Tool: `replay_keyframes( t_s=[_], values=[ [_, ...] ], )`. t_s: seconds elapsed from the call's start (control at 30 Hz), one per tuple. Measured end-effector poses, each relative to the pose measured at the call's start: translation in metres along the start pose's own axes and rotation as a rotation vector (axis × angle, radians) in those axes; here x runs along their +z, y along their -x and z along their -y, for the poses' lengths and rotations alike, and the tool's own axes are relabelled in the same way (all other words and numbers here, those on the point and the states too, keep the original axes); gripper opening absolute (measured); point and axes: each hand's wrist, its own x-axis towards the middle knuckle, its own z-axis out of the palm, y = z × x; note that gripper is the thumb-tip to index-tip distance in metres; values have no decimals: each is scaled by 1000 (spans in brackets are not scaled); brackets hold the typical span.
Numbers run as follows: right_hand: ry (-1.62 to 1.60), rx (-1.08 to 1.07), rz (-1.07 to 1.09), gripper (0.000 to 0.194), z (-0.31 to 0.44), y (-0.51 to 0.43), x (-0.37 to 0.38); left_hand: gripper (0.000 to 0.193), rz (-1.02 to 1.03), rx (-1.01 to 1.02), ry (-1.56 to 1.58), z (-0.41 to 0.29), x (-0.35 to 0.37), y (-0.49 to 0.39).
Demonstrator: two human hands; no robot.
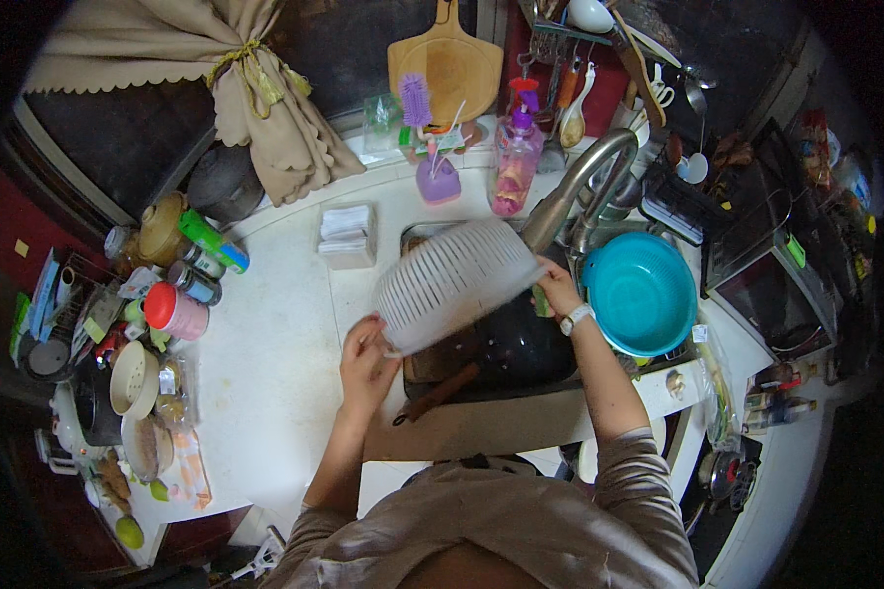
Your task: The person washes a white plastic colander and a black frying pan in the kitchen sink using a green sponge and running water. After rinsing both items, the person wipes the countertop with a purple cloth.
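A whitish translucent plastic basket (457, 276) with slotted sides is tilted above the sink (538, 346). My left hand (367, 361) grips its near left rim, thumb and fingers on the edge. On the far side, its right end is held by my right hand (558, 291), with a watch on that wrist. Just below my right fingers shows a small green thing (541, 302), too partly hidden to name. In the sink sits a dark pan or wok with a brown handle (442, 390) that reaches over the front edge. The metal faucet (574, 188) arches behind the basket's right end.
A turquoise plastic colander (641, 294) stands right of the sink. Behind the sink are a pink soap pump bottle (516, 162) and a purple brush in its holder (438, 177). A tissue box (347, 235) sits on the white counter (265, 353); jars and bowls crowd the left.
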Motion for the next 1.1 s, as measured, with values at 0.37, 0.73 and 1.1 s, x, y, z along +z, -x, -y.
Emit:
replay_keyframes(
  t_s=[0.37,0.73,1.1],
  values=[
    [1280,-224,-195,36,-43,-6,-72,17,387,301,-337,56,52,26],
    [158,-223,47,44,116,-9,-13,15,455,125,-519,70,105,-7],
    [721,-354,71,44,83,-32,-32,80,453,-234,73,34,186,-23]
  ],
)
